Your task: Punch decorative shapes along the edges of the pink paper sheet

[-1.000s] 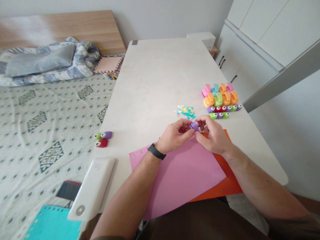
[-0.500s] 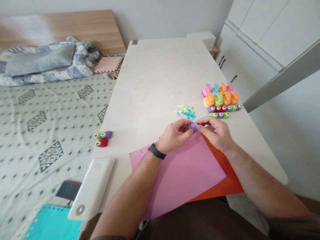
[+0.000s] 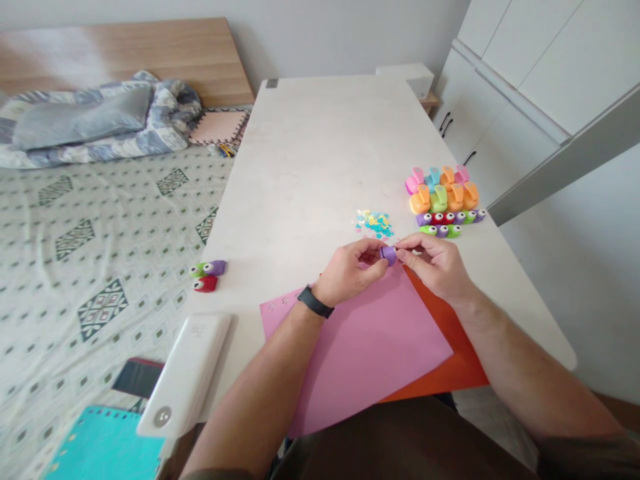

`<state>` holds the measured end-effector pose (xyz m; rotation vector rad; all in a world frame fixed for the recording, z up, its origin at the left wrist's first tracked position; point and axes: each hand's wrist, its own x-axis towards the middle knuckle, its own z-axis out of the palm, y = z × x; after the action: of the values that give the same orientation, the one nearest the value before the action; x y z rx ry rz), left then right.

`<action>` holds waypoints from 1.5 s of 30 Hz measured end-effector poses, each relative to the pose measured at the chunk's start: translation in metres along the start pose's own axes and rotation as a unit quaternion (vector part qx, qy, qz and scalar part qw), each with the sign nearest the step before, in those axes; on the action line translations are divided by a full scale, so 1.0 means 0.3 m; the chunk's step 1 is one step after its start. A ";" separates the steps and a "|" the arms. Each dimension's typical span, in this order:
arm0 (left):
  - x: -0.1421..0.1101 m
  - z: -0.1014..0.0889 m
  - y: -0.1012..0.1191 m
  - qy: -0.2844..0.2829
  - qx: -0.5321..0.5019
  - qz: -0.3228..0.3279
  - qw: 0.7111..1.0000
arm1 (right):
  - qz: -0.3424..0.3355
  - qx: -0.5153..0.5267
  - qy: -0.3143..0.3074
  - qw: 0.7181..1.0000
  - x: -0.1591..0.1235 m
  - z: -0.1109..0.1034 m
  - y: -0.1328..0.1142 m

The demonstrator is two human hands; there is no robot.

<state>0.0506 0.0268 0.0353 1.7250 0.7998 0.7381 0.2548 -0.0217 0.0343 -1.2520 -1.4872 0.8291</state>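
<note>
A small purple craft punch [image 3: 388, 255] is held just above the far edge of a pink sheet of paper [image 3: 370, 353]. My left hand [image 3: 353, 270] grips its left side between thumb and fingers; a dark band circles that wrist. At its right end, my right hand [image 3: 433, 263] has thumb and fingertips pinched together against the punch. An orange sheet [image 3: 440, 360] lies under the pink one, showing along its right side. Small flower-shaped holes run along the pink sheet's left corner. A pile of blue, yellow and pink paper cutouts [image 3: 375, 224] lies just beyond my hands.
Rows of colourful lever punches [image 3: 439, 199] and eye-topped punches [image 3: 450, 219] stand at the right. Three more punches [image 3: 206, 284] sit near the left edge. A white oblong device [image 3: 187, 373] lies front left, by a phone [image 3: 137, 378] and a teal sheet [image 3: 100, 443] on the bed.
Both hands keep hold of the purple punch, with the right fingertips shifting slightly at its end. The whole view has moved a little; nothing else differs.
</note>
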 end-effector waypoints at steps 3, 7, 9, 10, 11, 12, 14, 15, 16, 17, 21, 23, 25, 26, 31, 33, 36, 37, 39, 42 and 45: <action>0.001 0.002 -0.001 0.010 0.008 0.002 1.000 | 0.005 -0.040 0.000 0.999 -0.002 0.004 -0.011; 0.002 0.002 0.000 0.016 0.017 0.001 1.000 | 0.022 -0.078 -0.007 0.997 -0.002 0.008 -0.014; 0.002 0.001 0.000 0.018 0.019 0.002 1.000 | 0.023 -0.087 -0.010 0.996 -0.001 0.008 -0.010; 0.002 0.001 -0.002 0.020 0.020 0.003 1.000 | 0.022 -0.089 -0.011 0.996 0.000 0.008 -0.008; 0.002 0.001 -0.003 0.021 0.022 0.004 1.000 | 0.022 -0.090 -0.011 0.996 0.001 0.008 -0.007; 0.002 0.001 -0.005 0.022 0.024 0.006 0.999 | 0.023 -0.090 -0.012 0.996 0.002 0.009 -0.005; 0.002 0.001 -0.009 0.021 0.028 0.008 0.999 | 0.029 -0.088 -0.015 0.996 0.004 0.009 -0.002; 0.002 0.001 -0.010 0.018 0.031 0.009 0.999 | 0.033 -0.085 -0.017 0.996 0.005 0.010 -0.001; 0.002 0.002 -0.011 0.016 0.033 0.009 0.999 | 0.038 -0.082 -0.020 0.996 0.005 0.010 0.000; 0.002 0.002 -0.011 0.015 0.035 0.009 0.999 | 0.041 -0.079 -0.024 0.996 0.006 0.010 0.001; 0.000 0.004 -0.006 0.014 0.039 0.008 0.999 | 0.045 -0.061 -0.036 0.996 0.006 0.010 0.011; 0.000 0.005 -0.001 0.012 0.044 0.009 0.999 | 0.049 -0.053 -0.041 0.997 0.005 0.010 0.018; 0.000 0.006 0.002 0.012 0.050 0.012 0.999 | 0.056 -0.045 -0.044 0.996 0.004 0.010 0.023; 0.001 0.006 0.003 0.014 0.053 0.013 0.998 | 0.059 -0.040 -0.044 0.996 0.003 0.011 0.024; 0.003 0.008 -0.003 0.024 0.052 0.022 0.998 | 0.074 -0.004 -0.031 0.997 0.001 0.016 0.015; 0.003 0.009 -0.007 0.027 0.047 0.025 0.998 | 0.075 0.011 -0.028 0.997 0.002 0.016 0.010; 0.002 0.009 -0.012 0.028 0.044 0.030 0.998 | 0.072 0.029 -0.025 0.997 0.003 0.017 0.009; 0.002 0.008 -0.014 0.028 0.044 0.032 0.998 | 0.071 0.032 -0.024 0.997 0.003 0.017 0.009; 0.002 0.008 -0.018 0.026 0.048 0.036 0.998 | 0.071 0.036 -0.023 0.997 0.003 0.016 0.012; 0.001 0.009 -0.025 0.028 0.057 0.044 0.997 | 0.069 0.038 -0.026 0.997 0.002 0.016 0.016; 0.001 0.010 -0.029 0.029 0.071 0.050 0.996 | 0.072 0.041 -0.041 0.996 0.001 0.016 0.021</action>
<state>0.0518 0.0274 0.0260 1.8901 0.8269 0.8199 0.2520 -0.0195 0.0271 -1.2885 -1.4249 1.0390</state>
